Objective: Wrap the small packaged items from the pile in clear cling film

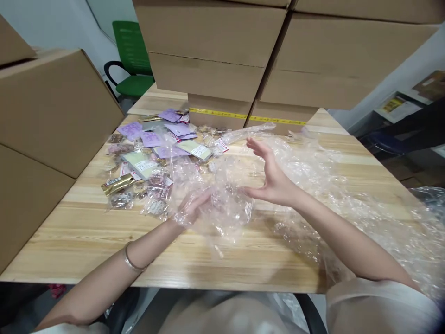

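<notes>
My left hand (pixel 193 209) is inside a crumpled clear plastic bag (pixel 222 195) near the middle of the wooden table (pixel 104 250), seen through the film, which is wrapped over it. A silver bangle sits on that wrist. My right hand (pixel 269 174) hovers open just right of the bag, fingers spread, thumb down near the plastic. A pile of small packets (pixel 153 153), purple, pale green, gold and clear, lies to the left of the bag.
A large sheet of clear plastic wrap (pixel 347 195) spreads over the right half of the table and off its edge. Stacked cardboard boxes (pixel 278 60) stand at the back, another cardboard box (pixel 52 111) at the left. A green chair (pixel 134 60) is behind.
</notes>
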A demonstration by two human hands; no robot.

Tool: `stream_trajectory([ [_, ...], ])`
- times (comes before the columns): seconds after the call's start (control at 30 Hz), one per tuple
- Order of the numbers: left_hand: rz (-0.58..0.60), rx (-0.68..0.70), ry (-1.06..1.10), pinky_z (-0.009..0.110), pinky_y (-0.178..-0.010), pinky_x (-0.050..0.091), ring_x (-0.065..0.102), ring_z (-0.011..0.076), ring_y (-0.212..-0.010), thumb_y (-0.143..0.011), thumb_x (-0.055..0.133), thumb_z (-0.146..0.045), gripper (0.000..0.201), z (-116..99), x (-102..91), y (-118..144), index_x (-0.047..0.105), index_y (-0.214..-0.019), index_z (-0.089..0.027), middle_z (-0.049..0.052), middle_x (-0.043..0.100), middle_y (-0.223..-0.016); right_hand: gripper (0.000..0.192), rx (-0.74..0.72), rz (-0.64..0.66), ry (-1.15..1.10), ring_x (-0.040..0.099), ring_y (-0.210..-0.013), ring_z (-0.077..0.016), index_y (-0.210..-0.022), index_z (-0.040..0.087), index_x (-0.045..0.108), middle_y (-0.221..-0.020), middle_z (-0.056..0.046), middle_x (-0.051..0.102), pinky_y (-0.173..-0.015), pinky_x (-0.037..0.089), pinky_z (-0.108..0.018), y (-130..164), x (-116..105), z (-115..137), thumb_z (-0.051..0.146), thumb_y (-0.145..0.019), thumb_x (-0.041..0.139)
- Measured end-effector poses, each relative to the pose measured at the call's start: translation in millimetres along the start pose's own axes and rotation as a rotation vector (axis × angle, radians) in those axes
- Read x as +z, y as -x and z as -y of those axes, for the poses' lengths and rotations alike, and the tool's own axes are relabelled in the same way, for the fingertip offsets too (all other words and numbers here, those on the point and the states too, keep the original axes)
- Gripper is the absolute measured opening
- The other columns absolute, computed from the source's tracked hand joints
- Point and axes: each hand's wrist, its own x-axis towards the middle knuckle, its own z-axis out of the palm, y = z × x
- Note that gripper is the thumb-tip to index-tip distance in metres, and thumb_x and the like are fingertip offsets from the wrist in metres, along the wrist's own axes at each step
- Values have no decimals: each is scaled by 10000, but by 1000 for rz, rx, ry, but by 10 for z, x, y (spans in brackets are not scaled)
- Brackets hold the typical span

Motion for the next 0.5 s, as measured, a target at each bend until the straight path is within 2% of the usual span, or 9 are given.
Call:
stream_trajectory([
  [0.07,41,-35,9,399,-850,530,680,290,-966,-753,731,-456,318,-100,62,57,751,-945,-204,73,748,-962,775,16,235,-88,303,-1415,-317,-1384,264,404,-1553,-119,285,-1117,315,-538,-35,7,12,473,-735,772],
  [0.1,64,-31,-6,366,-817,529,680,264,-919,-741,745,-419,270,-144,88,78,747,-905,-205,57,743,-929,591,14,325,-139,316,-1413,-302,-1272,262,507,-1532,-99,338,-1125,305,-533,-37,27,33,473,-774,744],
  [0.17,92,9,6,305,-765,515,664,209,-838,-703,772,-334,221,-213,114,103,729,-871,-197,31,722,-874,254,67,399,-258,495,-1276,-254,-980,233,602,-1328,-77,560,-1059,399,-482,-15,88,91,449,-861,664],
  [0.23,110,50,76,288,-778,509,654,195,-853,-675,769,-308,286,-267,107,112,725,-931,-188,31,715,-914,247,217,351,-399,661,-911,-176,-819,219,547,-930,-28,672,-818,533,-356,22,153,142,441,-911,601],
  [0.27,120,51,132,302,-813,512,655,211,-907,-668,756,-317,353,-294,95,114,723,-992,-182,46,717,-980,272,320,300,-470,648,-692,-139,-800,224,510,-736,17,633,-650,532,-287,41,181,156,456,-918,586],
  [0.33,73,38,224,352,-890,509,646,255,-1022,-670,712,-341,443,-355,63,114,719,-1072,-155,81,710,-1095,332,522,172,-578,481,-386,-92,-772,238,452,-509,89,489,-387,384,-208,70,213,157,515,-908,576],
  [0.4,-43,48,249,369,-880,514,665,261,-969,-666,681,-349,340,-422,26,100,746,-926,-139,85,734,-982,422,681,55,-621,335,-272,-73,-692,239,420,-404,110,385,-287,239,-197,88,206,130,583,-884,570],
  [0.47,-156,119,199,339,-811,520,670,218,-780,-670,680,-363,205,-476,-13,66,685,-640,-161,46,699,-710,532,790,-10,-585,293,-244,-65,-566,228,393,-353,88,350,-263,186,-204,101,154,97,641,-841,584],
  [0.5,-194,164,145,324,-787,517,652,197,-716,-687,683,-383,251,-496,-33,44,629,-561,-173,27,660,-628,573,833,-21,-555,295,-240,-65,-514,223,384,-335,74,344,-260,179,-208,107,111,82,660,-823,589],
])
